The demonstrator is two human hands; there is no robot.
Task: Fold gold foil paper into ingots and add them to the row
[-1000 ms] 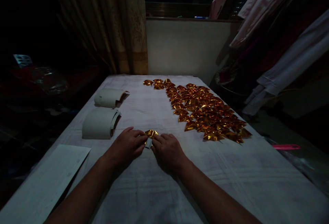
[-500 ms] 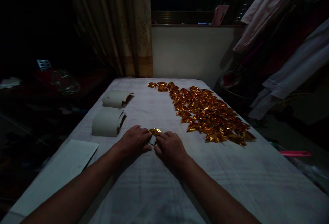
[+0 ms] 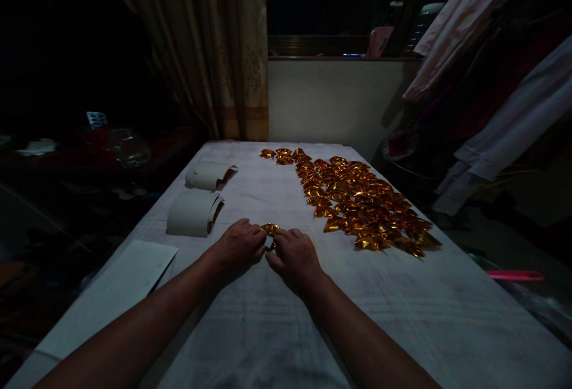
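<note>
Between my two hands is a folded gold foil paper piece (image 3: 270, 228), its shiny gold side up and a pale patch showing near my thumbs. My left hand (image 3: 242, 245) grips its left end with bent fingers. On its right end, my right hand (image 3: 295, 255) is closed too, thumb below and fingers on top. Much of the piece is hidden behind the fingers. To the right lies a large spread of folded gold foil pieces (image 3: 353, 192), with a few more at the far end. Two curled stacks of pale paper (image 3: 188, 215) lie left of my hands.
A flat pale board or sheet (image 3: 118, 285) rests along the left side of the cloth-covered table (image 3: 384, 317). A curtain (image 3: 232, 67) hangs behind, and clothes (image 3: 509, 127) hang at the right. A pink handle (image 3: 515, 275) shows past the right edge.
The view has shifted slightly. My left thumb has moved in against the gold foil paper piece, and less of its pale patch shows. Both hands stay on it.
</note>
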